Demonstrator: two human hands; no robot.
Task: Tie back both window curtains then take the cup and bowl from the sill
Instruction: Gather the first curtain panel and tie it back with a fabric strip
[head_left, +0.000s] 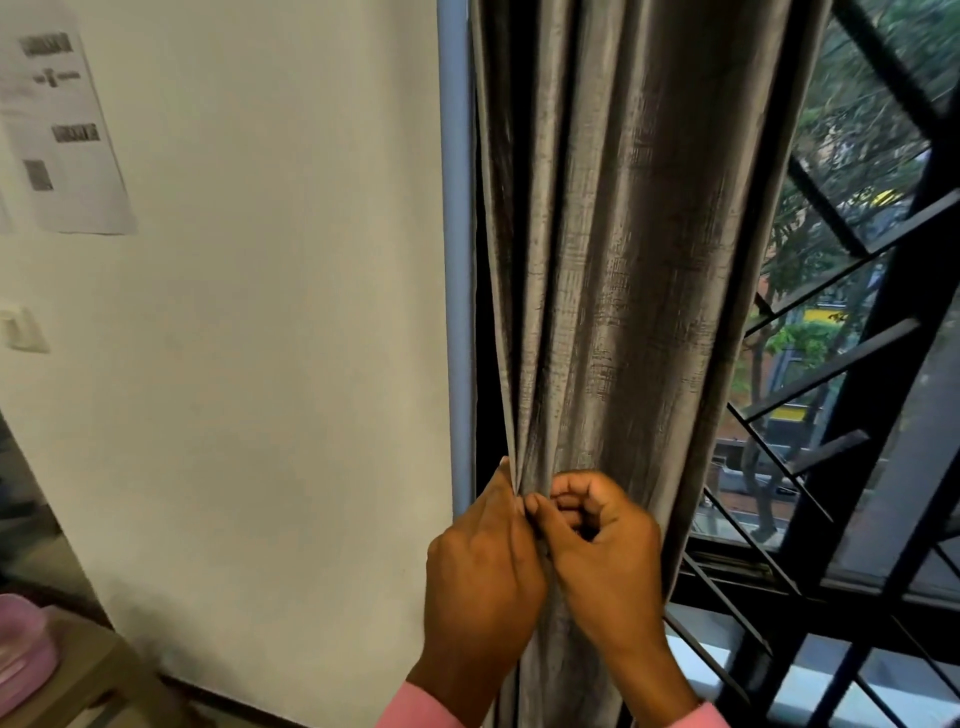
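Observation:
A grey curtain (623, 234) hangs gathered into folds at the left side of the window, beside a pale blue frame post (457, 260). My left hand (480, 577) pinches the curtain's left edge at waist height. My right hand (602, 551) is curled tight against the same folds, its fingers closed on the cloth right beside the left hand. No tie-back cord shows between the fingers. The white sill (810, 691) shows at the lower right. No cup or bowl is in view.
A black metal window grille (883, 332) stands right of the curtain, with trees and a street outside. A white wall (260, 364) with a taped paper (57, 130) and a switch (23, 330) fills the left. A pink container (23, 649) sits on a low surface at the lower left.

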